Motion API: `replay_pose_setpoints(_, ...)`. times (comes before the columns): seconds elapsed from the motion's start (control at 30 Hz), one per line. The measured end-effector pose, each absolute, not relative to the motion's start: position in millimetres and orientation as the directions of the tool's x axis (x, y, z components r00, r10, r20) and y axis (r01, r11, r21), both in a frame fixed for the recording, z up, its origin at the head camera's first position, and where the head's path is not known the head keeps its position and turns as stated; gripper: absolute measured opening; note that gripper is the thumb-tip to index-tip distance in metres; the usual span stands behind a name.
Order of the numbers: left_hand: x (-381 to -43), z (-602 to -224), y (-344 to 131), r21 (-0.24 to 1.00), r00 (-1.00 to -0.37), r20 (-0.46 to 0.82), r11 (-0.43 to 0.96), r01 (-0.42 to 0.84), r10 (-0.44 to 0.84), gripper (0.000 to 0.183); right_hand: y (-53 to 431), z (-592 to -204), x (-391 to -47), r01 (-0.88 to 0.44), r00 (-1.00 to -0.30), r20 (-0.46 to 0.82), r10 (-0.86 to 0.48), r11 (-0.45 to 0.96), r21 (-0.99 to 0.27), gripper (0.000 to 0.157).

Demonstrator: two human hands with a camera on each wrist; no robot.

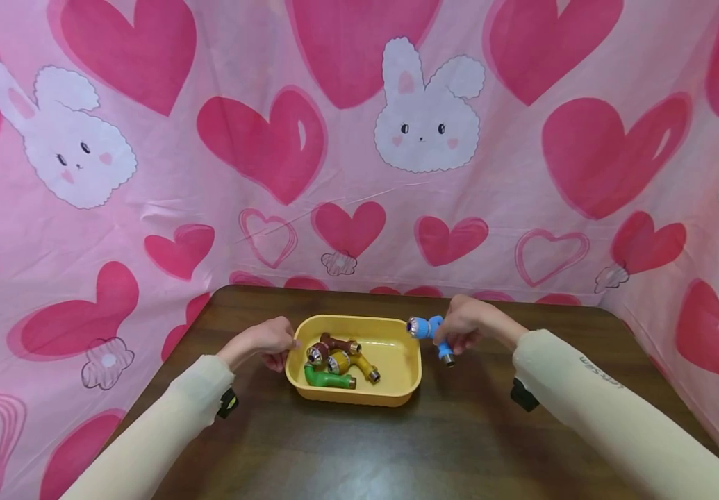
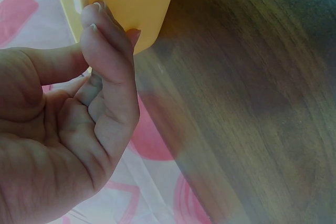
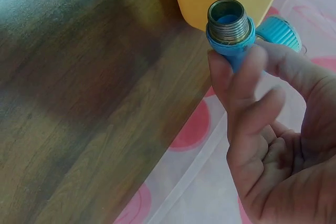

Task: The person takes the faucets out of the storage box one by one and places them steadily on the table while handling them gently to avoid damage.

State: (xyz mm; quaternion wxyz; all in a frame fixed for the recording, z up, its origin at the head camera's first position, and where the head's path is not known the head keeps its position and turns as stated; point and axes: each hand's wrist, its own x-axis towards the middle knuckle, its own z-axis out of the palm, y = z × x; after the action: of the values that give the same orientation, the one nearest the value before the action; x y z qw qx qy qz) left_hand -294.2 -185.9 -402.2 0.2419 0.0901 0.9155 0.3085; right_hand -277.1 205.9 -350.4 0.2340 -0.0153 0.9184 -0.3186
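My right hand (image 1: 467, 324) holds a blue pipe fitting (image 1: 422, 328) beside the right end of a yellow tray (image 1: 397, 397). The right wrist view shows its open, threaded metal end (image 3: 229, 22) and a ribbed blue collar (image 3: 281, 32) behind the fingers. At the tray's left end, my left hand (image 1: 269, 342) pinches the rim between thumb and fingers. A dark red fitting (image 1: 337, 344), a yellow fitting (image 1: 359, 362) and a green fitting (image 1: 328, 378) lie close together in the tray's left half.
The tray stands on a dark brown wooden table (image 1: 334, 451). Behind the table and along its sides hangs a pink cloth (image 1: 359, 187) with hearts and rabbits. Both forearms reach in over the table from the near side.
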Motion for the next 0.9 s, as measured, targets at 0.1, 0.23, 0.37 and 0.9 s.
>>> replay_pose_setpoints(0.1,-294,-402,-186,0.604,-0.866,-0.391,0.797,0.014,0.312,0.031,209,-351,-276,0.123,-0.891,-0.420,-0.175,0.796,-0.593,0.017)
replay_pose_setpoints(0.23,-295,-402,-185,0.600,-0.866,-0.393,0.800,0.013,0.309,0.030,213,-351,-276,0.137,-0.889,-0.427,-0.164,0.796,-0.589,0.017)
replay_pose_setpoints(0.37,-295,-401,-185,0.597,-0.866,-0.392,0.802,0.018,0.311,0.029,217,-351,-276,0.148,-0.887,-0.433,-0.157,0.794,-0.590,0.017)
replay_pose_setpoints(0.9,-292,-397,-184,0.596,-0.862,-0.396,0.803,0.020,0.315,0.032,229,-353,-272,0.134,-0.893,-0.425,-0.149,0.814,-0.565,0.019)
